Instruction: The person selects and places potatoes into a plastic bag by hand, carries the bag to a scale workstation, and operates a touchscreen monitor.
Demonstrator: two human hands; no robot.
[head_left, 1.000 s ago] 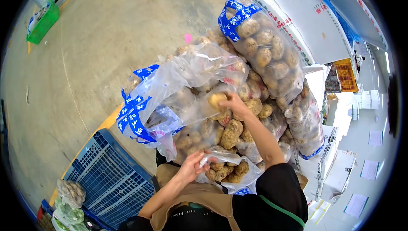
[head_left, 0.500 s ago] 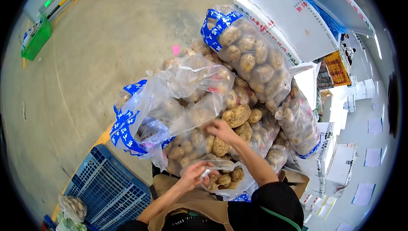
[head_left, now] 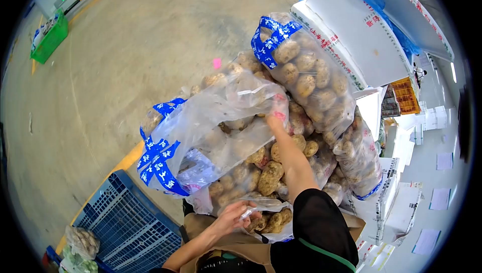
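My left hand (head_left: 234, 217) is closed on the rim of a clear plastic bag (head_left: 271, 205) at the front of my body. Brown potatoes (head_left: 277, 220) lie inside that bag. Further forward, my right hand (head_left: 274, 119) reaches into a large, wide-open plastic bag (head_left: 201, 115) with blue printed handles. Translucent film covers its fingers, so their grip is hidden. Loose potatoes (head_left: 271, 176) rest beneath my right forearm, on top of other bagged potatoes.
A full potato bag (head_left: 311, 75) leans at the upper right, near white foam boxes (head_left: 351, 27). Another filled bag (head_left: 357, 160) lies right of it. A blue plastic pallet (head_left: 128, 223) is at lower left. A green crate (head_left: 50, 37) stands far left.
My right hand has moved forward from beside the loose potatoes into the large open bag. My left hand stays at the smaller bag's rim. The view has shifted slightly.
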